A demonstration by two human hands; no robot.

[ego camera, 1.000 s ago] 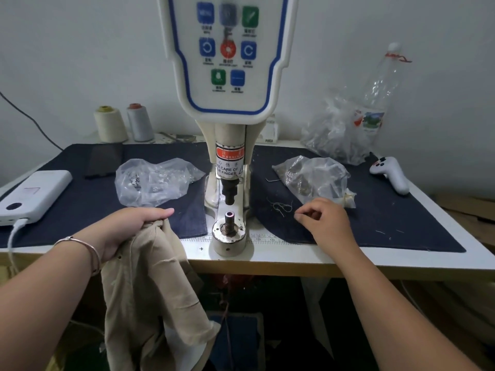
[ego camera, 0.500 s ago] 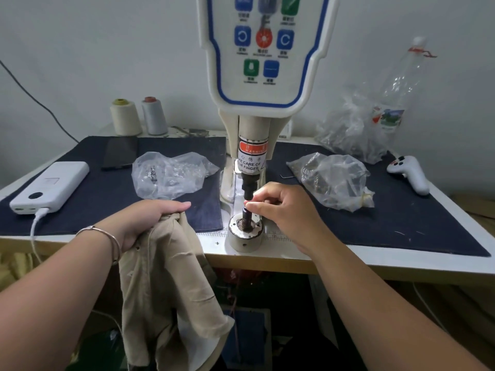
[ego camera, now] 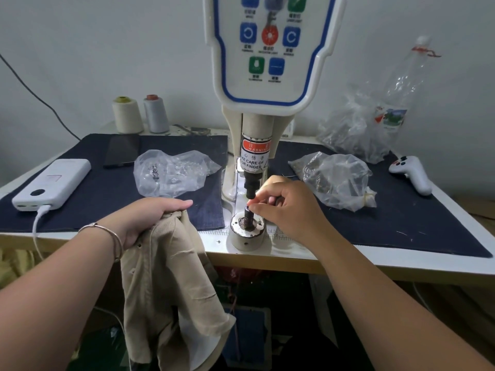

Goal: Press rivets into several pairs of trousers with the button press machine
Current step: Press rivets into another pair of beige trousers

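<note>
The button press machine (ego camera: 267,62) stands at the table's middle, its black punch (ego camera: 251,187) above a round metal base (ego camera: 247,235) with a dark post. My right hand (ego camera: 284,207) pinches a small rivet at the top of that post, just under the punch; the rivet is mostly hidden by my fingertips. My left hand (ego camera: 152,218) grips beige trousers (ego camera: 166,285) that hang over the table's front edge, left of the base.
Two clear bags of small metal parts lie on the dark mat: a left bag (ego camera: 171,172) and a right bag (ego camera: 334,180). A white power bank (ego camera: 51,184), a phone (ego camera: 122,151), thread cones (ego camera: 127,115), a white controller (ego camera: 411,174) and a bottle (ego camera: 399,103) surround them.
My right hand left the mat beside the right bag and came to the post under the punch, pinching a rivet there. My left hand kept holding the trousers.
</note>
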